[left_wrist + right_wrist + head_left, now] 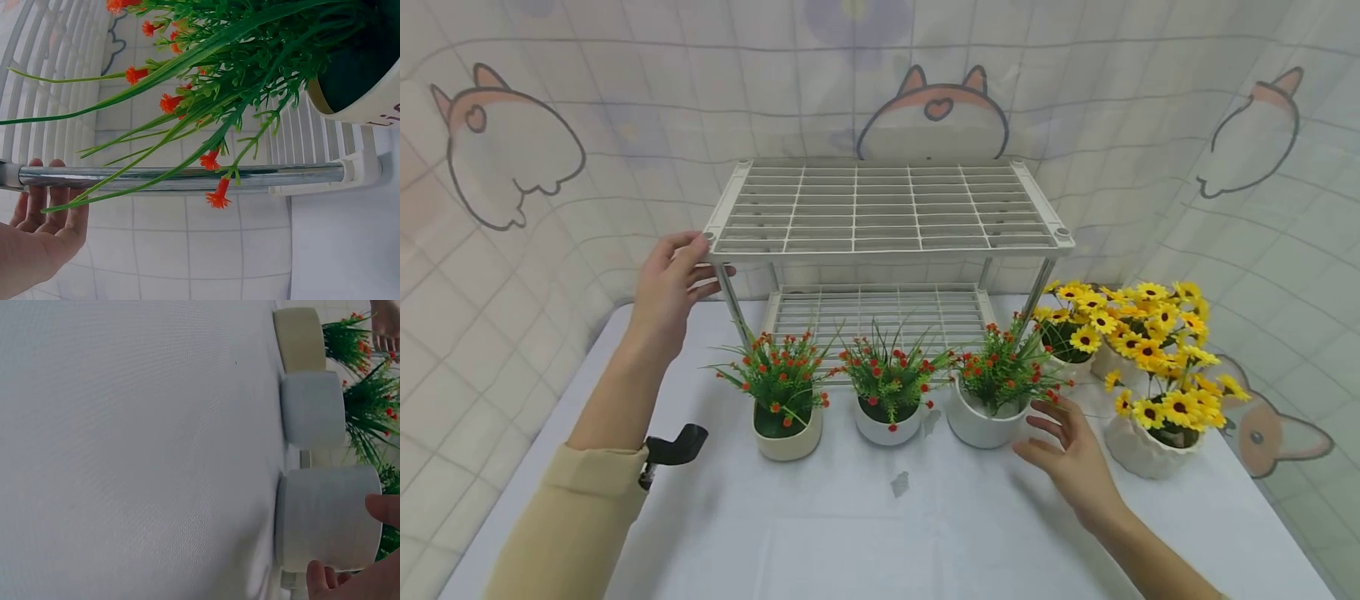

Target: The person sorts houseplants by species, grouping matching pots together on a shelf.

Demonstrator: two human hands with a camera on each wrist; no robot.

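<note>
In the head view, my left hand [672,279] grips the corner of the white rack [883,254]; the white pot [983,429] is just beside my half-open right hand [1067,458]. In left wrist view, my fingers [75,220] pass behind the metal post [256,173]. In right wrist view, whether I touch the pot, I cannot tell.

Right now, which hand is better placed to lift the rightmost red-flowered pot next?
Probably the right hand: it is close beside that white pot, while the left hand holds the rack at its front left corner.
</note>
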